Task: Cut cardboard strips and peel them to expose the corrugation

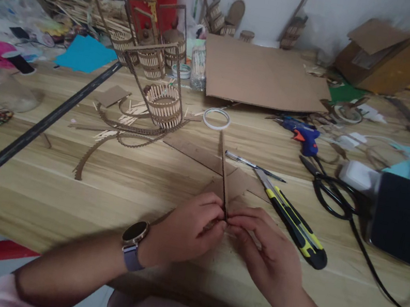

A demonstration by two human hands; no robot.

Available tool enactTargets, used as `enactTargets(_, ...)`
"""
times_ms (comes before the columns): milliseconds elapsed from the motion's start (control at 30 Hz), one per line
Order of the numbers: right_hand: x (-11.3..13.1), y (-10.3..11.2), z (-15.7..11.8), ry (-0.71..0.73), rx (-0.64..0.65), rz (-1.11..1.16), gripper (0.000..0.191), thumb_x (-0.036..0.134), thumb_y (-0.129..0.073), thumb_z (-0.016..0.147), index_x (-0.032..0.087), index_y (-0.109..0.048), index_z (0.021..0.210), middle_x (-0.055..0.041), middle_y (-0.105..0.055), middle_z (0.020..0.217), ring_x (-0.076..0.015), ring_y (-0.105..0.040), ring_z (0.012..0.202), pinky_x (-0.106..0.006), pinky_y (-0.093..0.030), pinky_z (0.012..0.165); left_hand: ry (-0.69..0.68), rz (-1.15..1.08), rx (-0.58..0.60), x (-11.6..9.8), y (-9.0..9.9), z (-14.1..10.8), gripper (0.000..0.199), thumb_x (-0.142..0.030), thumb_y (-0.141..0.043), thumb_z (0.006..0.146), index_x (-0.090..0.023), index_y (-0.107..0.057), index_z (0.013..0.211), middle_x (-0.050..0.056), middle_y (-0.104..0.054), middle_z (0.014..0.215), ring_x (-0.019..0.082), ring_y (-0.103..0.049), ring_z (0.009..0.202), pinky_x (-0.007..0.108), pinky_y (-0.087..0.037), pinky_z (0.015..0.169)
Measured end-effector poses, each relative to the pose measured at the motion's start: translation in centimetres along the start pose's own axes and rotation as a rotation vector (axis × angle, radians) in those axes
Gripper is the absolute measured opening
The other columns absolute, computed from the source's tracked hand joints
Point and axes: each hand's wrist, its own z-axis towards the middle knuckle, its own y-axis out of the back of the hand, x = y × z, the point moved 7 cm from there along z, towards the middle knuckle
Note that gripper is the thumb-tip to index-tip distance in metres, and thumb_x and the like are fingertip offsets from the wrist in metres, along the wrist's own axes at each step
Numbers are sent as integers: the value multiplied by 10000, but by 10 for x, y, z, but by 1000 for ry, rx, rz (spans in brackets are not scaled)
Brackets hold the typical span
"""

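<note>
A narrow brown cardboard strip (223, 169) points away from me, its near end between my hands. My left hand (191, 224), below a wristwatch, pinches that end with thumb and fingers. From the other side my right hand (266, 247) closes its fingertips on the same end. Flat cardboard pieces (204, 156) lie under and beside the strip. Just right of it are a pen (254, 165) and a yellow-black utility knife (294, 221) with its blade out.
A small slatted bucket (164, 104) and curved corrugated strips (89, 155) stand and lie at the left. Behind are a tape roll (216, 118) and a large cardboard sheet (265, 74). Glue gun (306, 136), scissors (333, 196) and phone (402, 218) are at the right.
</note>
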Motion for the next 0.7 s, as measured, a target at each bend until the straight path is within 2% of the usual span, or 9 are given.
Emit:
enactTargets(233,11,1,-1,59,-36,14,162,127,-612,914,272,-656,969,-31,-767,887,-196,-735,785,-326,-595,678,-29,91,-19,-4,0,-4,139,-152,-494,911,-176,-594,818,84,-655,956,189,-603,900,323,-532,848)
enactTargets(467,4,1,-2,-26,-2,33,138,144,-586,937,270,-641,952,-13,-771,873,-172,-746,790,-289,-589,707,-100,64,-56,-9,3,-3,169,-142,-473,899,-182,-577,773,79,-672,936,181,-628,913,291,-531,859)
enactTargets(600,-5,2,-1,-128,4,144,103,178,-609,939,261,-655,900,-10,-768,848,-161,-740,779,-258,-580,691,-111,30,-44,-11,5,-2,173,-155,-487,900,-193,-542,740,76,-676,930,176,-636,906,279,-532,853)
enactTargets(700,-15,0,0,-249,18,285,125,264,-608,969,255,-659,855,-6,-757,817,-158,-721,744,-253,-573,671,-114,7,-28,-11,6,-2,184,-158,-494,900,-197,-515,723,75,-677,930,169,-636,892,274,-532,849)
